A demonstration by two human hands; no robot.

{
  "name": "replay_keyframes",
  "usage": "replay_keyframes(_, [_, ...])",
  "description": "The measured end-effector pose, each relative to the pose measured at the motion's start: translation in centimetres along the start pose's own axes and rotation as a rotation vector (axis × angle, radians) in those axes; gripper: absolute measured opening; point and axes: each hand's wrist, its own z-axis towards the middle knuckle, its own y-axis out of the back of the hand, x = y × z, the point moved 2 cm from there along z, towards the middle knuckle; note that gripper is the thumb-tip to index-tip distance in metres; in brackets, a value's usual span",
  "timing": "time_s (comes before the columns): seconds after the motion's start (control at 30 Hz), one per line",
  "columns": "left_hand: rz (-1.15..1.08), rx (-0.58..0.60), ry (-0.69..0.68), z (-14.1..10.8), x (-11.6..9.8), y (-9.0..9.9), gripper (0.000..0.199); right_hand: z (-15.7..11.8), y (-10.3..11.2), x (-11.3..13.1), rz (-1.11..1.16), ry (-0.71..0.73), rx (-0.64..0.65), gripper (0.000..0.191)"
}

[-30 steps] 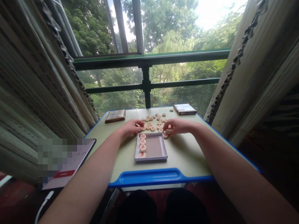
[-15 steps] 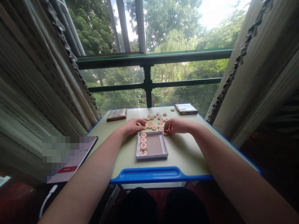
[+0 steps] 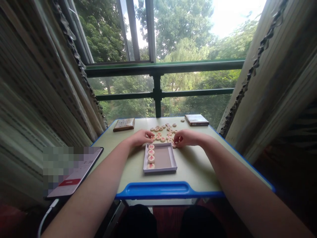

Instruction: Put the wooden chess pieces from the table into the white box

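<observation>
An open shallow box [image 3: 166,158] sits near the front of the table, with a column of several red-marked xiangqi pieces [image 3: 151,159] along its left side. Beyond it, more round pieces [image 3: 162,139] lie scattered on the tabletop. My left hand [image 3: 141,137] rests by the box's far left corner, thumb and fingers closed around a xiangqi piece [image 3: 153,138]. At the far right corner, my right hand [image 3: 185,137] has its fingertips closed on another xiangqi piece [image 3: 174,145], partly covered by the fingers.
The pale table [image 3: 198,172] has a blue rim with a molded groove [image 3: 158,189] in front. A brown box [image 3: 123,124] lies at the back left, a flat case [image 3: 196,120] at the back right. A tablet [image 3: 71,178] with a white cable [image 3: 49,211] is at the left.
The view has tilted slightly, so the table appears a little lower. Both hands stay by the same pieces, with barely any shift against the box.
</observation>
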Motion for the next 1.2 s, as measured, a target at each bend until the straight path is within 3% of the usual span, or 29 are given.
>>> replay_keyframes(0.27, [0.036, -0.024, -0.007, -0.1, -0.1, 0.0, 0.051, 0.1, 0.0, 0.0, -0.020, -0.027, 0.016, 0.033])
replay_keyframes(0.5, [0.103, -0.045, -0.033, 0.2, 0.0, -0.1, 0.047, 0.0, 0.0, 0.5, -0.058, -0.003, 0.020, 0.027])
replay_keyframes(0.8, [0.168, -0.208, -0.130, -0.2, -1.0, 0.1, 0.041, 0.0, 0.2, 0.2, -0.011, -0.043, 0.021, 0.028])
replay_keyframes(1.0, [-0.009, 0.011, -0.092, -0.9, -2.1, -0.6, 0.044, -0.4, 0.4, 0.4, -0.001, -0.070, 0.038, 0.031])
replay_keyframes(1.1, [-0.030, 0.041, -0.039, -1.1, -2.1, -0.8, 0.044, -0.6, 0.8, 0.5, 0.043, -0.051, 0.034, 0.031])
replay_keyframes(1.2, [-0.055, 0.057, -0.023, -1.1, -2.1, -0.8, 0.043, -0.6, 1.5, 0.0, 0.093, -0.083, -0.079, 0.022])
